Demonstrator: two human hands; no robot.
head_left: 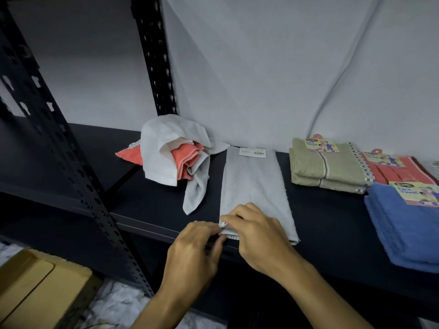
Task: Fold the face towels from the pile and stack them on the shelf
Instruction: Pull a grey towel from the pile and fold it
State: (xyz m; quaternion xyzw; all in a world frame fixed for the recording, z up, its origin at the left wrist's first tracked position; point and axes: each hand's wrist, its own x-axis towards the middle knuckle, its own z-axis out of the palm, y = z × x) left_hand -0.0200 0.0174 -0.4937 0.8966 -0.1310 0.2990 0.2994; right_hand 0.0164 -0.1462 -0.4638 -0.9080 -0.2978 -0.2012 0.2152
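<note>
Cardboard, a tan box [35, 288], sits on the floor at far left, below the black metal shelf [152, 203]. Further along, the loose pile of white and coral terry face towels [173, 150] slumps near the shelf's upright, one grey corner trailing towards the front; a careless brush there could drag it off the edge.

Next comes the pale grey terry face towel [254, 184], laid as a long strip running from the wall to the shelf's front lip. The left hand [192, 252] pinches its near corner from the side, and the right hand [259, 236] curls over the same end, fingers gripping the hem. That end sits right at the lip, so a loose pinch may let layers slip apart and skew the fold.

To the right lie folded olive [327, 167], red [392, 172] and blue [403, 229] labelled towels, the blue overhanging the front edge and liable to be knocked off.
</note>
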